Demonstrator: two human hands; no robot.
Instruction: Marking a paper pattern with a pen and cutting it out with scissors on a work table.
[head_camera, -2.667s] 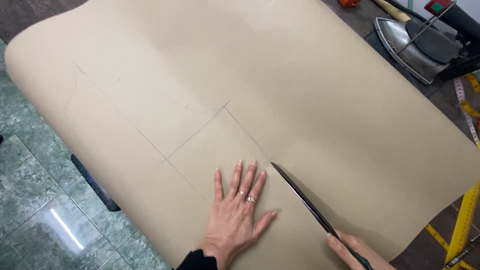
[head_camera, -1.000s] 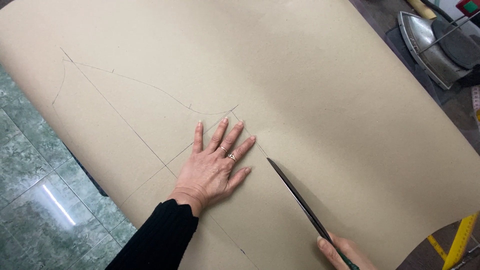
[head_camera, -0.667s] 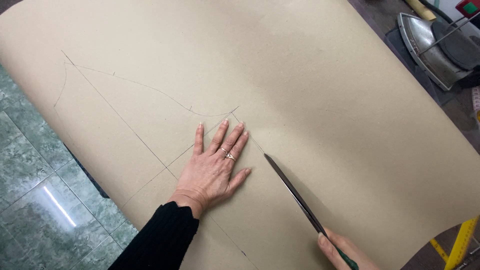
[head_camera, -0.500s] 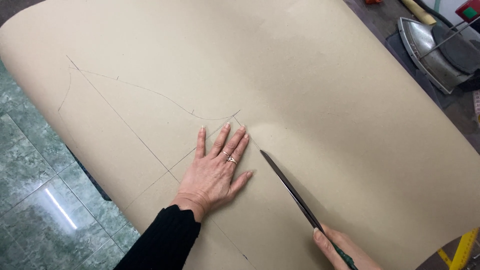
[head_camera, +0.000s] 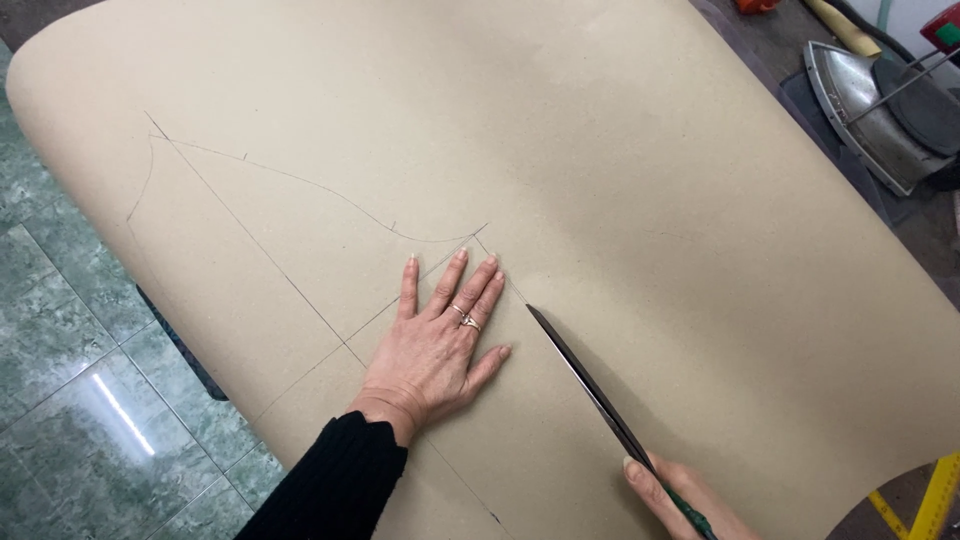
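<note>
A large sheet of brown pattern paper (head_camera: 620, 170) covers the table, with pencil lines drawn on it (head_camera: 300, 185). My left hand (head_camera: 440, 340) lies flat on the paper, fingers spread, rings on one finger, just left of a drawn line. My right hand (head_camera: 680, 495) at the bottom edge grips the green handle of long dark scissors (head_camera: 585, 380). The blades run up and to the left along the pencil line, with the tip close to my left hand's fingertips. I cannot tell whether the blades are apart.
A metal flat iron (head_camera: 880, 105) rests at the far right beside the paper. A yellow ruler (head_camera: 925, 500) shows at the bottom right corner. Green marbled floor tiles (head_camera: 70, 400) lie to the left, below the table's overhanging paper edge.
The scissors have advanced up and left along the pencil line toward my left hand. My left hand moved forward early on and has since stayed flat. The view shifted slightly.
</note>
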